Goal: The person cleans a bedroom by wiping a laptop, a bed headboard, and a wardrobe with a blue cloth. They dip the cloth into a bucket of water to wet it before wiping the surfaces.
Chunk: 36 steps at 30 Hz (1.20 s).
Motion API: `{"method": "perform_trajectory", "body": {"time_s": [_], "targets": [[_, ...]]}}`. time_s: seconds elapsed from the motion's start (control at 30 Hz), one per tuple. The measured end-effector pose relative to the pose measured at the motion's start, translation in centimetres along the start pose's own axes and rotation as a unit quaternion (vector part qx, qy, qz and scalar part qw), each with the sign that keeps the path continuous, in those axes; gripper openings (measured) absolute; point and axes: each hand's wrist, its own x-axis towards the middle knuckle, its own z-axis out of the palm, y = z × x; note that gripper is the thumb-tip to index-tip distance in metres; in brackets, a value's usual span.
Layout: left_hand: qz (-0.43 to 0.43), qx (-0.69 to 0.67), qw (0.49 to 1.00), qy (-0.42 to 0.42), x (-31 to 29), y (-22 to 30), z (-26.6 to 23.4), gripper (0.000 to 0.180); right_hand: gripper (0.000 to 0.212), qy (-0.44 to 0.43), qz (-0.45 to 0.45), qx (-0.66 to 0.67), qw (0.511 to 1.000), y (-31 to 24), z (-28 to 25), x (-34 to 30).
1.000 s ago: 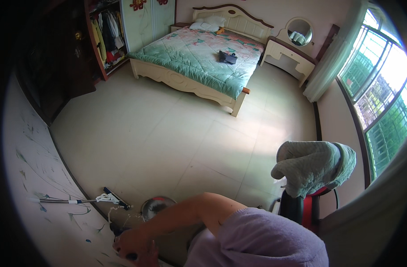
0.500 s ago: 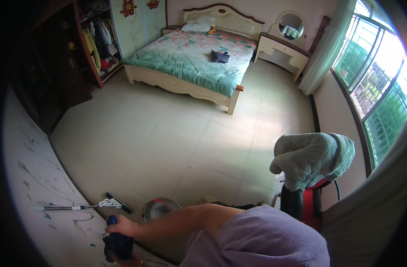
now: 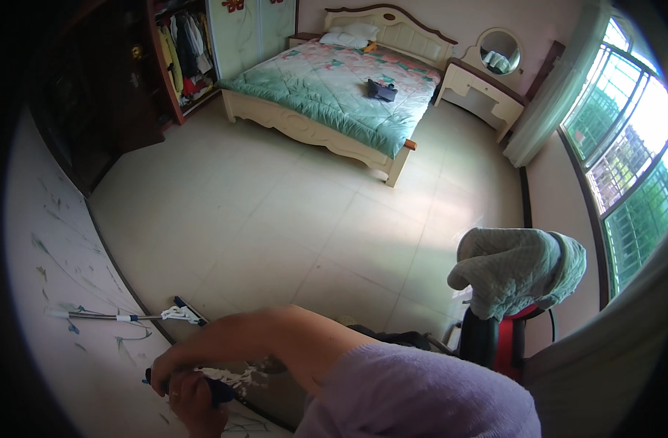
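Low at the left, both my hands are wrapped round a dark blue bundle of what looks like cloth (image 3: 221, 391). My right hand (image 3: 164, 367), at the end of the bare arm from the lavender sleeve, is closed on its far end. My left hand (image 3: 192, 400), with a ring on a finger, comes up from the lower edge and grips it closer in. White streaks (image 3: 239, 377) show beside the bundle; whether they are water or strands I cannot tell. My right arm hides most of the floor behind it.
A flat mop (image 3: 179, 314) with a metal handle lies near the wall at the left. To the right stands a red and black chair (image 3: 494, 343) draped with a grey quilted garment (image 3: 524, 266). Beyond the tiled floor (image 3: 297, 219) are a bed (image 3: 319, 102) and a dressing table (image 3: 480, 95).
My right hand has turned over and shifted left on the dark blue cloth. My elbow has risen, covering the bucket. White streaks have appeared beside the cloth, and the view has shifted slightly.
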Motion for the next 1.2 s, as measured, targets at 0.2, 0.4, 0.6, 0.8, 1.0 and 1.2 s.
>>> {"method": "perform_trajectory", "body": {"time_s": [0.2,0.4,0.6,0.8,1.0,1.2], "targets": [[-0.039,0.057,0.946,-0.318,-1.5,-0.8,1.6,0.030,0.032,-0.085,-0.058,-0.385,0.917,-2.9,1.2,2.3],[-0.001,-0.039,0.956,-0.292,-1.0,-2.7,10.1,0.021,0.034,0.008,0.077,-0.336,0.939,-2.4,-0.5,-0.8],[-0.084,0.048,0.969,-0.227,-5.3,-6.6,15.4,0.022,0.037,0.102,0.138,-0.307,0.936,-3.3,1.4,0.5],[-0.031,0.178,0.841,-0.509,-3.0,-9.0,21.2,0.014,0.042,0.204,0.143,-0.264,0.932,-1.7,1.4,-1.1],[-0.005,0.005,0.959,-0.283,-6.2,-6.2,25.3,0.024,0.048,0.390,0.200,-0.130,0.890,2.1,-1.7,-5.6],[0.207,-0.022,0.977,-0.039,-0.8,3.1,18.0,0.025,0.039,0.390,0.090,0.352,0.846,7.4,-6.9,-19.6]]}}
